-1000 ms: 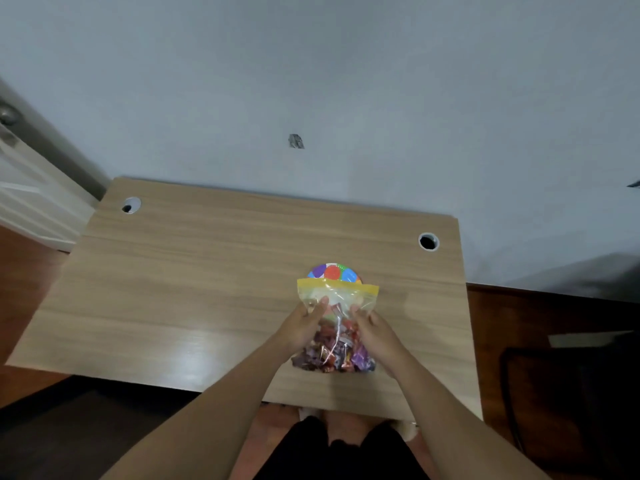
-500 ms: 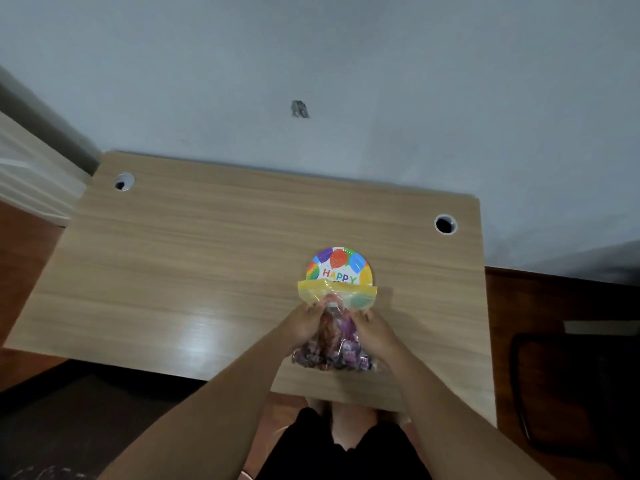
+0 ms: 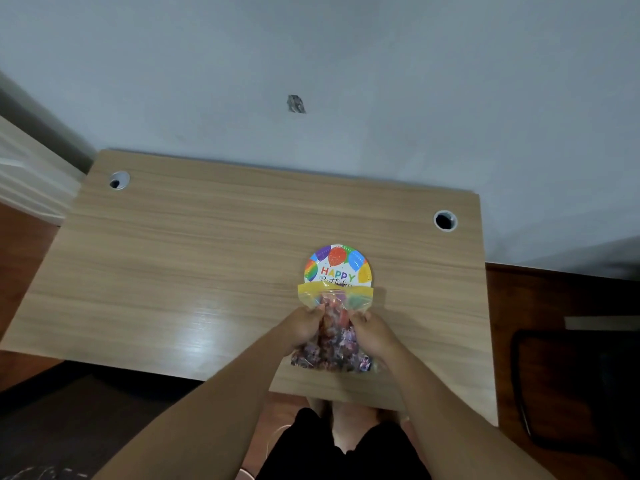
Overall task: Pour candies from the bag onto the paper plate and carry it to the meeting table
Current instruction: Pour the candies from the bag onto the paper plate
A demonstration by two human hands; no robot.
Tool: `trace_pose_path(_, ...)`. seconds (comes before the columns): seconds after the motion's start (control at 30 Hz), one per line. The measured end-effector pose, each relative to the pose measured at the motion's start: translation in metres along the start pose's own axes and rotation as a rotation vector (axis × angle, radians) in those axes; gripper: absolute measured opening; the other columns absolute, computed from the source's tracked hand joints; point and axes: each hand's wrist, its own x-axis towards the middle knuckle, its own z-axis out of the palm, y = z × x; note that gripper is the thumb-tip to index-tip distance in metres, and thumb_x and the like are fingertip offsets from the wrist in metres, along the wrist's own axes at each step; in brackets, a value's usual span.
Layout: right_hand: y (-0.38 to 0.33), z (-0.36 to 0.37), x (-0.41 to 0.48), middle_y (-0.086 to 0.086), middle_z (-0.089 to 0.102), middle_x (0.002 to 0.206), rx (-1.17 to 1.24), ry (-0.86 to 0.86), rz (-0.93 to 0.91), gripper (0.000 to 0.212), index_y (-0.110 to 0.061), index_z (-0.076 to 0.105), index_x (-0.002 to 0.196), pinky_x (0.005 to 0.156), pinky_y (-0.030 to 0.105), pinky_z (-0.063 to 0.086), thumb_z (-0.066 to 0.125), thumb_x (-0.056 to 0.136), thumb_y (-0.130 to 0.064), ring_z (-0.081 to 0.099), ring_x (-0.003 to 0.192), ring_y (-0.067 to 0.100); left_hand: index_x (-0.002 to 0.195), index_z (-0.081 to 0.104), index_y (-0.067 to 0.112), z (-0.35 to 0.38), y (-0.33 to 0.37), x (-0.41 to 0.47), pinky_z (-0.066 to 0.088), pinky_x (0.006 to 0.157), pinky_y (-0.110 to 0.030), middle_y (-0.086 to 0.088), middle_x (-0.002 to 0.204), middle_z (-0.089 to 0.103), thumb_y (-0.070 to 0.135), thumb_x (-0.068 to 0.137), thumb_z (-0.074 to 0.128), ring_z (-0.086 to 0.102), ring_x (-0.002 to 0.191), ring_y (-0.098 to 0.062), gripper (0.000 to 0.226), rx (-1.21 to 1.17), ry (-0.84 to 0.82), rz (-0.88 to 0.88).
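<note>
**Two hands grip the candy bag over the desk's near edge**

Both hands hold the clear bag (image 3: 332,336) of candies (image 3: 330,355): the left hand (image 3: 301,327) is closed on its left side, the right hand (image 3: 372,332) on its right. The bag's long axis runs away from the person, its yellow zip strip (image 3: 335,292) at the far end, pointing at the paper plate (image 3: 337,268) and overlapping the plate's near rim. The plate lies flat on the wooden desk (image 3: 207,271), its balloon print facing up
</note>
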Motion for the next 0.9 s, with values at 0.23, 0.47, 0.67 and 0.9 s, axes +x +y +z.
trace_pose_path(0.23,0.013,0.004,0.009,0.012,0.065,0.080,0.053,-0.012,0.017,0.060,0.003,0.069,0.107,0.095,0.058,0.062,0.041,0.100,-0.050,0.068,0.077,0.026,0.080,0.066,0.014,0.002,0.004,-0.011,0.043,0.058,-0.028,-0.004,0.068,0.059,0.053,0.111,0.042,0.056,0.061,-0.017,0.056,0.023,0.036,-0.009)
trace_pose_path(0.47,0.016,0.005,0.006,0.007,0.066,0.076,0.053,-0.004,0.062,0.048,-0.006,0.073,0.107,0.094,0.056,0.062,0.043,0.105,-0.044,0.065,0.072,0.024,0.065,0.058,0.013,0.002,0.005,-0.017,0.042,0.060,-0.029,-0.004,0.059,0.055,0.053,0.110,0.046,0.054,0.056,-0.020,0.062,0.042,0.032,-0.021)
trace_pose_path(0.67,0.011,0.003,-0.001,0.008,0.070,0.083,0.036,0.012,0.070,0.046,-0.009,0.074,0.111,0.076,0.036,0.054,0.045,0.109,-0.045,0.070,0.079,0.027,0.064,0.057,0.015,0.002,0.008,-0.022,0.044,0.052,-0.024,-0.001,0.059,0.054,0.060,0.107,0.050,0.052,0.055,-0.016,0.062,0.028,0.036,-0.001)
trace_pose_path(0.9,0.008,0.000,-0.006,0.012,0.068,0.086,0.003,0.018,0.075,0.047,-0.006,0.073,0.109,0.065,0.030,0.046,0.046,0.111,-0.044,0.064,0.072,0.025,0.078,0.061,0.011,0.000,0.009,-0.028,0.045,0.039,-0.014,-0.008,0.073,0.056,0.046,0.110,0.052,0.054,0.059,-0.016,0.048,0.013,0.031,0.028)
